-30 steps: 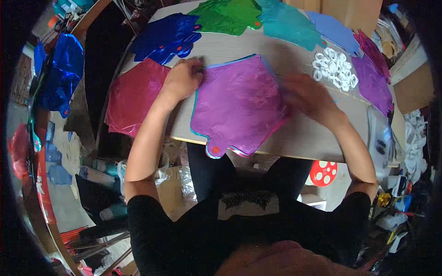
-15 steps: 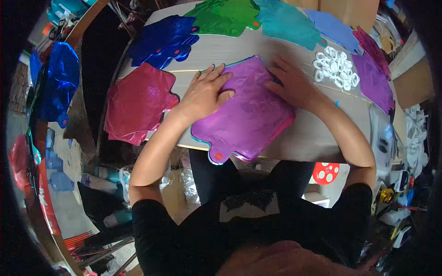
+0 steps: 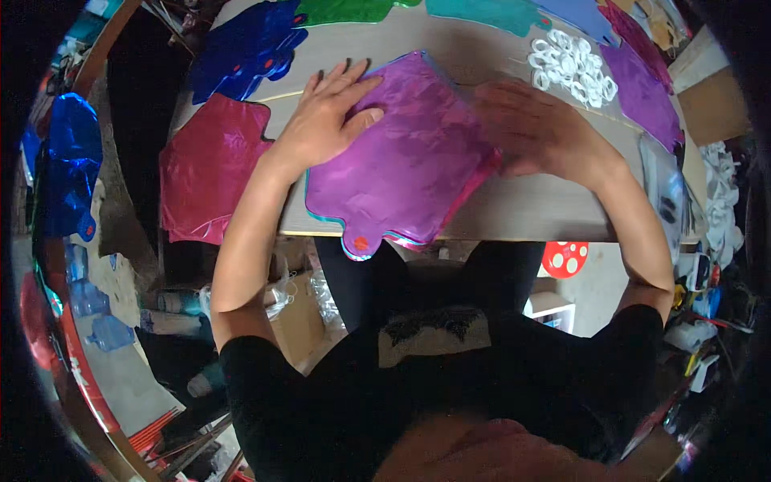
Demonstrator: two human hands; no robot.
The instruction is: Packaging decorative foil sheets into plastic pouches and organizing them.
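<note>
A flat stack of shiny foil balloons, magenta-purple on top (image 3: 401,169), lies on the wooden table (image 3: 530,213), its neck hanging over the front edge. My left hand (image 3: 325,116) rests flat with spread fingers on the stack's upper left part. My right hand (image 3: 522,128) lies at the stack's right edge, blurred by motion, fingers flat on the foil and table.
A red foil balloon (image 3: 209,169) lies at the table's left, blue (image 3: 245,48), green and teal ones along the back, purple ones (image 3: 642,92) at right. A pile of white plastic rings (image 3: 572,66) sits behind my right hand. Clutter and boxes surround the table.
My left hand has slid from the stack's left corner onto its top. My right hand has moved across the foil to its right edge. The view has shifted closer.
</note>
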